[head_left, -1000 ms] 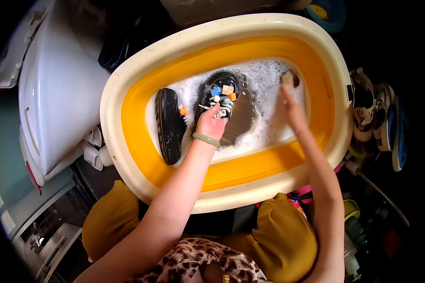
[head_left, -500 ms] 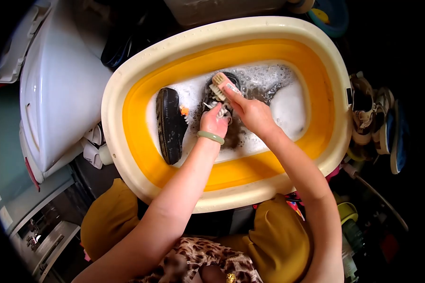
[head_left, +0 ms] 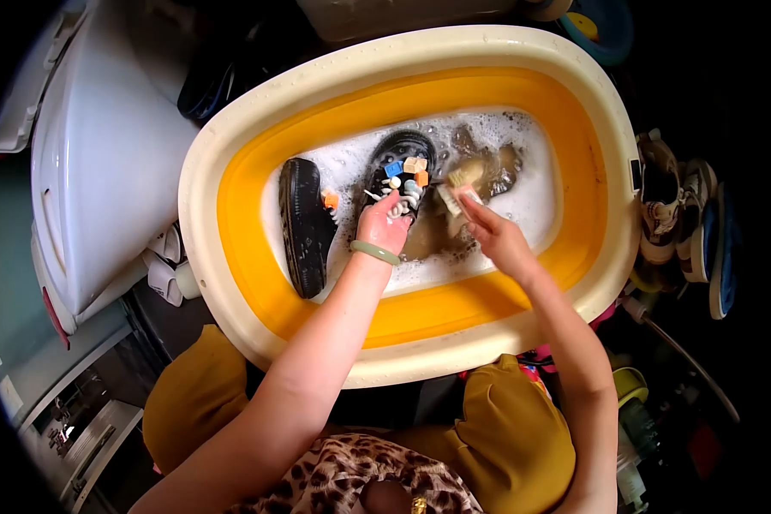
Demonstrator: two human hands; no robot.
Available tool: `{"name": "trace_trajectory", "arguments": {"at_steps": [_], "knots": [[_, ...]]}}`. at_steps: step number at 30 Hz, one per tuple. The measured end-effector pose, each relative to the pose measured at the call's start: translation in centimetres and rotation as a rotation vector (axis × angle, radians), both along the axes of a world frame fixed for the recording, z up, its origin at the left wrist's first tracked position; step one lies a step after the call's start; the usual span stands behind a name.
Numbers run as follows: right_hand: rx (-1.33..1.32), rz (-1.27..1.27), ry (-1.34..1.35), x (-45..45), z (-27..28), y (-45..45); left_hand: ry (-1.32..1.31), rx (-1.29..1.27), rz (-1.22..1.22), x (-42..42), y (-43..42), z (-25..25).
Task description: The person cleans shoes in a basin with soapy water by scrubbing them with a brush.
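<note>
My left hand (head_left: 383,224) is closed on the near end of a black clog (head_left: 413,146) in the soapy water. Blue, orange and peach block-shaped charms and white beads sit on the clog's upper. In my right hand (head_left: 504,243) is a scrubbing brush (head_left: 460,195), held to the right of the clog, low over the brown, sudsy water. The brush is slightly blurred, and I cannot tell whether its bristles touch the water. A second black clog (head_left: 303,230) lies on its side at the left of the basin, with an orange charm showing at its right edge.
All of this is inside an oval basin with a cream rim (head_left: 200,206) and yellow walls. A white glossy fixture (head_left: 103,163) stands left of it. Several shoes (head_left: 698,214) sit to the right. My knees (head_left: 514,420) are close to the basin's near side.
The brush has moved right and toward me, off the clog, so the charms are now uncovered. Brown water to the right of the clog is more exposed. My left hand stays on the clog.
</note>
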State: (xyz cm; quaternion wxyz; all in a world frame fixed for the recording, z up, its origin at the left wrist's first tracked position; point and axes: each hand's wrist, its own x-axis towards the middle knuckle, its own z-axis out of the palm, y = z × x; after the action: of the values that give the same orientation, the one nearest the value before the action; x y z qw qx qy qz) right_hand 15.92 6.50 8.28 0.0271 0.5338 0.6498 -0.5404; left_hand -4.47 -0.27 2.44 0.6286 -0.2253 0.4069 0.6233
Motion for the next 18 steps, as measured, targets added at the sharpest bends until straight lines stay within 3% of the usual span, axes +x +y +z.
{"name": "trace_trajectory", "arguments": {"at_steps": [1,3,4,5,7,9,12,13,15,18], "knots": [[-0.037,-0.116,0.071,-1.7,2.7,-0.4,0.002,-0.001,0.007,0.0,0.2,0.5],[0.328,0.045,0.210,-3.1,4.6,-1.5,-0.054,-0.042,0.035,0.3,0.6,1.7],[0.410,0.227,0.114,-3.8,5.3,-1.9,0.022,-0.154,0.088,0.6,0.7,1.7],[0.462,0.374,0.093,-4.6,5.8,-1.7,-0.033,-0.050,0.104,0.8,0.7,1.8],[0.500,0.631,-0.220,-6.4,3.9,0.2,0.021,-0.066,-0.001,0.9,0.1,0.6],[0.600,0.526,-0.082,-7.6,1.7,2.9,0.125,-0.065,-0.024,0.4,0.4,0.8],[0.518,0.271,-0.010,-7.6,-0.6,6.0,0.042,-0.013,0.048,0.6,0.8,1.0],[0.467,0.192,0.004,-5.7,-1.4,7.4,0.034,-0.012,0.039,0.3,0.8,1.0],[0.121,-0.129,-0.035,-2.0,-1.9,7.8,0.025,-0.015,0.029,-0.6,0.3,0.1],[0.288,-0.317,0.045,2.0,-3.6,5.8,-0.026,0.097,-0.031,-1.1,-0.6,-1.5]]}}
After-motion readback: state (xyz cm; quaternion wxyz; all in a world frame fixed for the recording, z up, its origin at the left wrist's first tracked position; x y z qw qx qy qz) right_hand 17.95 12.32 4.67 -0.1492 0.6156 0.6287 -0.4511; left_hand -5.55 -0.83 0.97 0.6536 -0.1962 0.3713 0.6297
